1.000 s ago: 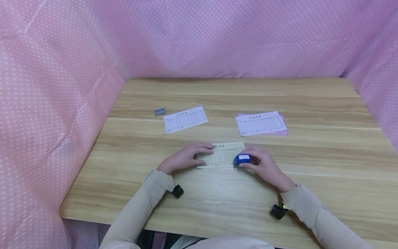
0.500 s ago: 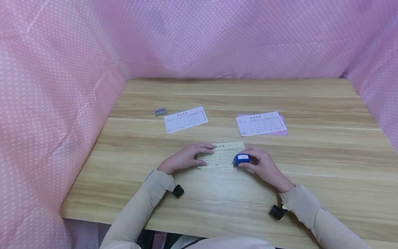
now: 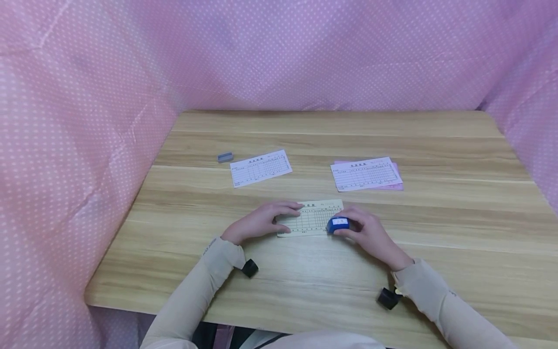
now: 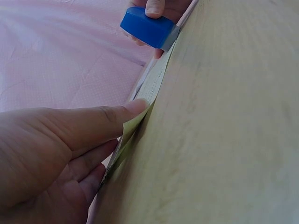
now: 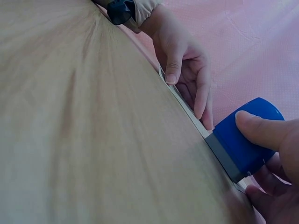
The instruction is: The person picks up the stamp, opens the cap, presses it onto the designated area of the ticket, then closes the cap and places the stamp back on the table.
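Observation:
A pale yellow printed form [image 3: 307, 218] lies on the wooden table in front of the person. My left hand [image 3: 262, 220] rests on its left end, thumb near the lower edge and fingers spread toward the top. In the left wrist view the paper's edge lifts slightly beside the thumb [image 4: 135, 106]. My right hand [image 3: 368, 232] grips a blue stamp [image 3: 338, 224] between thumb and fingers. The stamp has a grey base and a white label on top. It stands upright on the form's lower right corner, its base right at the paper in the right wrist view.
Beyond the hands, a white printed form [image 3: 260, 168] lies at the left. A small grey plastic piece [image 3: 225, 157] sits beside it. To the right, another white form [image 3: 366, 173] overlaps a pink sheet [image 3: 394, 186]. Pink dotted cloth [image 3: 305, 58] surrounds the table.
The stamp has tilted very slightly to the left in my right hand, staying on the same corner. My left hand and the papers have not moved.

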`<move>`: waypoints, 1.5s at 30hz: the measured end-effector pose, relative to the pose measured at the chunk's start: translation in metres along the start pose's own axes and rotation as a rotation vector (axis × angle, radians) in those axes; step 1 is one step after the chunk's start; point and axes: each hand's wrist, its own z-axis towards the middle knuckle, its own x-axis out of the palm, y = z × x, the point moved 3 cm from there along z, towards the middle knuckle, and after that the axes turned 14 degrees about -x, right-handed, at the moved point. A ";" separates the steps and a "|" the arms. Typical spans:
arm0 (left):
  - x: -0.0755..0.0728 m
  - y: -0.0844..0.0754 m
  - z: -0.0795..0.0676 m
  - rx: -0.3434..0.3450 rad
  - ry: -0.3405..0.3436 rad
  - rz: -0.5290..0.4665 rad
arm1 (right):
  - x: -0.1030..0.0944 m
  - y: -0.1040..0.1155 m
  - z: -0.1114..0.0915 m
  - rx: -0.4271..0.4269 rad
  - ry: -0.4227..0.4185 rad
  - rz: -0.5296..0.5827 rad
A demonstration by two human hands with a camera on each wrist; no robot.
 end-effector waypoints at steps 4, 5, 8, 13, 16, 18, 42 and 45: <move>0.000 0.001 0.000 0.005 0.001 -0.001 | 0.000 0.000 0.000 0.005 0.000 0.006; 0.001 0.001 0.000 0.003 0.002 -0.001 | 0.000 0.000 0.000 0.007 -0.001 0.008; 0.001 0.002 0.001 -0.004 0.008 -0.006 | 0.000 0.000 0.000 0.013 -0.001 0.009; 0.001 0.001 0.001 -0.005 0.011 -0.015 | 0.000 0.001 0.000 0.029 0.006 0.010; 0.001 0.001 0.001 -0.004 0.008 -0.014 | 0.000 0.000 0.000 0.033 0.011 0.009; 0.001 0.001 0.000 -0.002 0.005 -0.011 | 0.000 0.000 0.000 0.032 0.013 0.007; 0.001 0.002 0.000 0.002 0.005 -0.006 | 0.001 0.003 0.001 0.023 0.028 -0.002; 0.001 0.002 0.001 0.001 0.002 0.000 | 0.001 0.003 0.001 0.023 0.026 -0.006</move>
